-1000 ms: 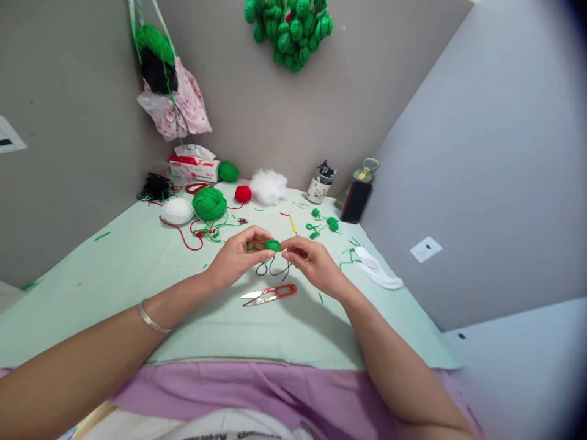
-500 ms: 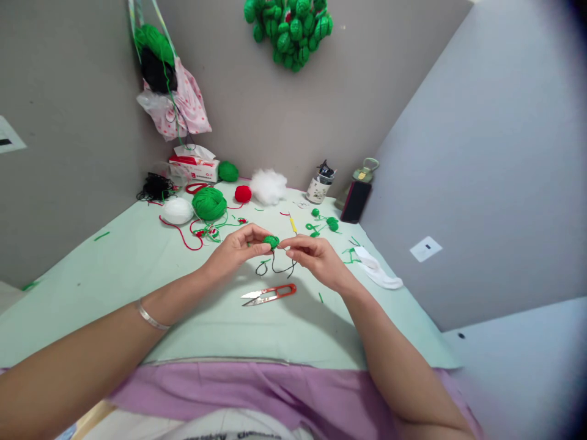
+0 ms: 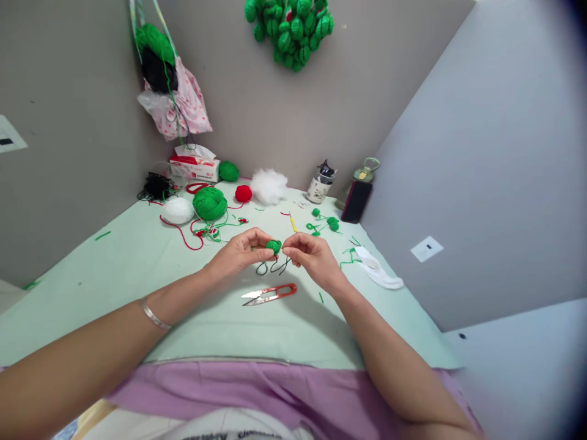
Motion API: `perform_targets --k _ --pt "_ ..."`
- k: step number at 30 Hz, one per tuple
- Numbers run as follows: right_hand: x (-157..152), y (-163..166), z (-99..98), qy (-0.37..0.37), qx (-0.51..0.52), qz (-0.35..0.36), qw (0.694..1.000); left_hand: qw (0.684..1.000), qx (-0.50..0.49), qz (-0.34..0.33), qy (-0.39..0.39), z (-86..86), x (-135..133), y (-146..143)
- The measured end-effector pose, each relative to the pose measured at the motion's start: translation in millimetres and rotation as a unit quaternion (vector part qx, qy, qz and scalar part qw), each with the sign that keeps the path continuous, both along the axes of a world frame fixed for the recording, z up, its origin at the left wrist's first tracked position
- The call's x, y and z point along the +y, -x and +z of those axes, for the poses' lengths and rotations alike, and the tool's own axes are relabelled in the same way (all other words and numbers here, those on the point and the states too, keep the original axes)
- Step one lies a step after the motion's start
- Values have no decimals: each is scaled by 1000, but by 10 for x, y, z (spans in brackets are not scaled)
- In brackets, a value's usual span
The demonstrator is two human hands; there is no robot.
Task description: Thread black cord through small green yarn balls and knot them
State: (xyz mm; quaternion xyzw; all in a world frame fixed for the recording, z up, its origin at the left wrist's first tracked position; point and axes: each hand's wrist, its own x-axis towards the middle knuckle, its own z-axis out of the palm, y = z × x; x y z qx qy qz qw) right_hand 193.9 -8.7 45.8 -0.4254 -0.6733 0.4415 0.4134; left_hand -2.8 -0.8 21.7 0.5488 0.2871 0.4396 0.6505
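A small green crocheted ball [image 3: 274,246] is pinched between the thumb and fingers of my left hand [image 3: 245,250]. Just to its right, my right hand [image 3: 308,253] has thumb and forefinger pressed together close to the ball; what they pinch is too small to make out. Black yarn [image 3: 280,266] hangs in loops below the ball and the right fingertips. Thread snips [image 3: 270,295] with an orange handle lie on the table under both hands. Beyond my hands is a yellow-handled crochet hook [image 3: 293,224].
Behind my left hand sit a green yarn ball [image 3: 210,203], a white yarn ball [image 3: 178,211], a red yarn ball [image 3: 243,194] and white stuffing [image 3: 269,186]. To the right are small green crocheted pieces [image 3: 332,224], a phone [image 3: 356,201] against a bottle, and white cloth [image 3: 378,269].
My right hand's fingers have drawn closer together in a tighter pinch. The green ball has turned slightly in my left hand, and the black yarn's hanging end has shifted left.
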Motion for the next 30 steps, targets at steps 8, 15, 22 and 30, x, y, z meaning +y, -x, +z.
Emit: perform_targets --k 8,15,22,30 --pt "11 -54 7 -32 -33 22 999 1000 -8 -5 -20 7 1 10" --pt "36 -105 53 -32 -38 43 998 999 -35 -35 1 0 5 27" --pt "25 -88 35 17 -4 57 998 1000 -18 -16 -2 21 -18 -5" --pt "0 -7 -3 24 23 36 999 999 24 6 -44 -40 -13 -24"
